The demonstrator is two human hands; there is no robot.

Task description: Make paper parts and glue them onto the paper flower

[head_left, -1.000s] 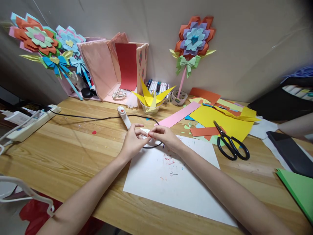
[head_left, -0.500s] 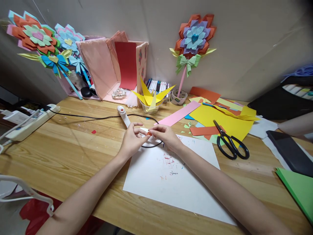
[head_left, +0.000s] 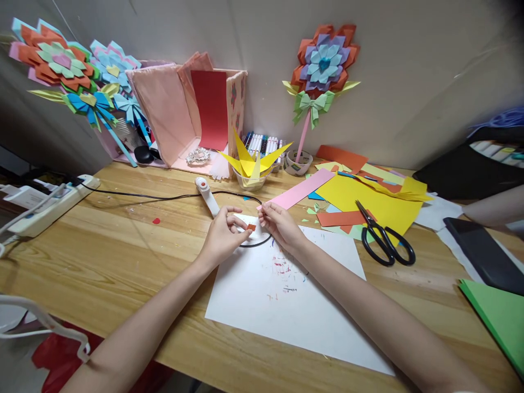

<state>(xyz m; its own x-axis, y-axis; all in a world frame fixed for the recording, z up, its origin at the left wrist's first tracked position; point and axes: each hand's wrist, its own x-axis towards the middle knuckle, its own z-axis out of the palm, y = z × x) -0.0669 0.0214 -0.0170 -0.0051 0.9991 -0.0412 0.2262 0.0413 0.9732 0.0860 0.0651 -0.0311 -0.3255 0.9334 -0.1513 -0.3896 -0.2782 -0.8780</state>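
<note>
My left hand (head_left: 223,233) pinches a small orange piece of paper (head_left: 251,227) between thumb and fingers above the white paper. Just to its right, my right hand (head_left: 279,222) has its fingertips pressed together, apart from the orange piece. Whether anything tiny sits in that pinch I cannot make out. Under both hands lies the white sheet (head_left: 286,322), marked with coloured smears. A white glue gun (head_left: 207,196) with a black cable (head_left: 172,196) rests behind my left hand, and the cable loops beneath my hands.
Black-handled scissors (head_left: 385,237) lie on yellow paper (head_left: 347,191) and scraps to the right. Behind stand a bowl with yellow folded paper (head_left: 254,164), a pink box (head_left: 164,109) and paper flowers (head_left: 325,63). A phone (head_left: 485,254) and green paper (head_left: 497,322) lie far right.
My right hand has moved slightly up and right, away from the orange piece. That piece stays in my left hand and shows more fully.
</note>
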